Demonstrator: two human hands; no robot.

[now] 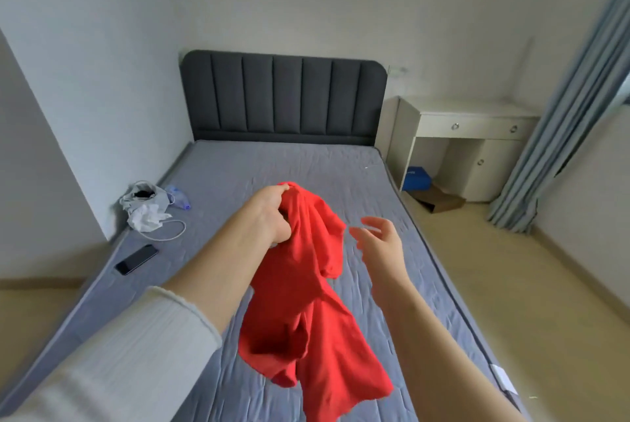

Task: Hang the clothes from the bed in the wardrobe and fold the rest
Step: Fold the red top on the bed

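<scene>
Bunched in the person's left hand (272, 213), the red garment (306, 292) hangs in the air over the bed (238, 166), its top edge gripped in curled fingers and the rest trailing down loose and crumpled toward the near end of the mattress. Beside it the right hand (381, 244) holds nothing, fingers spread and relaxed, just apart from the cloth as if ready to catch a side of it.

Going by what lies about, the job looks nearly done or only this piece deep: no other clothes show on the grey sheet. This red one is neither hung nor folded yet. By the far left edge sit a crumpled white bag (146, 206) with a white cable (170, 234) looping from it, and nearer, a dark phone (136, 259).

No wardrobe shows from here, nor any hanger. What kind of garment the red thing is, I cannot tell; its shape is lost in the folds. Something dark lies inside the bag, too small to name.
</scene>
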